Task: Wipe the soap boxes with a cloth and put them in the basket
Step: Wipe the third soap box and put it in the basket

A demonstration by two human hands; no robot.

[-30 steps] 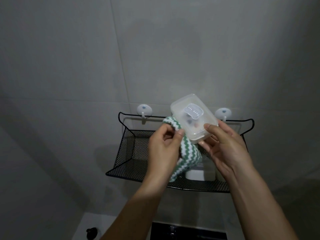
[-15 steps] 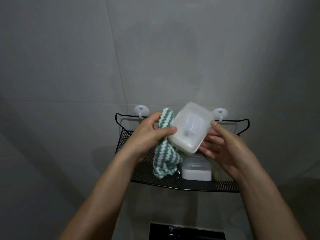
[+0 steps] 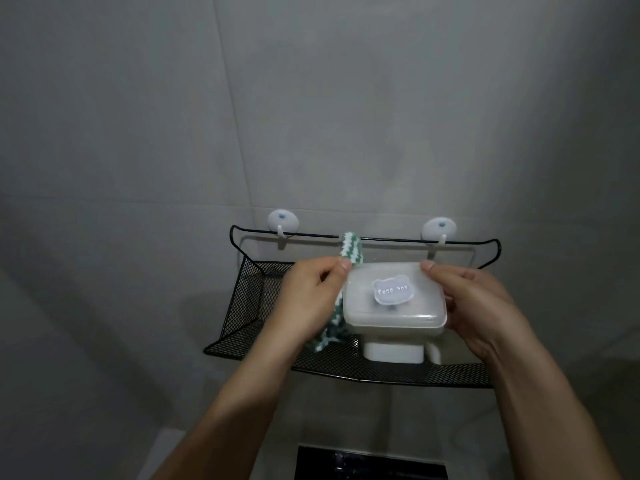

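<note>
A translucent white soap box point(image 3: 393, 299) with a bear-shaped label lies level, lid up, over the black mesh basket point(image 3: 249, 306) that hangs on the wall. My right hand point(image 3: 474, 299) grips its right end. My left hand point(image 3: 311, 299) is at its left end and is closed on a green-and-white zigzag cloth point(image 3: 456, 251); whether it also presses the box I cannot tell. The cloth sticks up behind the box and hangs down below my palm. Under the held box, another white soap box point(image 3: 393, 351) stands in the basket, partly hidden.
The basket hangs from two white wall hooks point(image 3: 282, 221) point(image 3: 439, 228) on a grey tiled wall. Its left half holds nothing visible. A dark fixture point(image 3: 367, 462) shows at the bottom edge below the basket.
The held box has turned from tilted on edge to flat with its label up and has dropped lower over the basket. The cloth has gone from beside the box to its left end.
</note>
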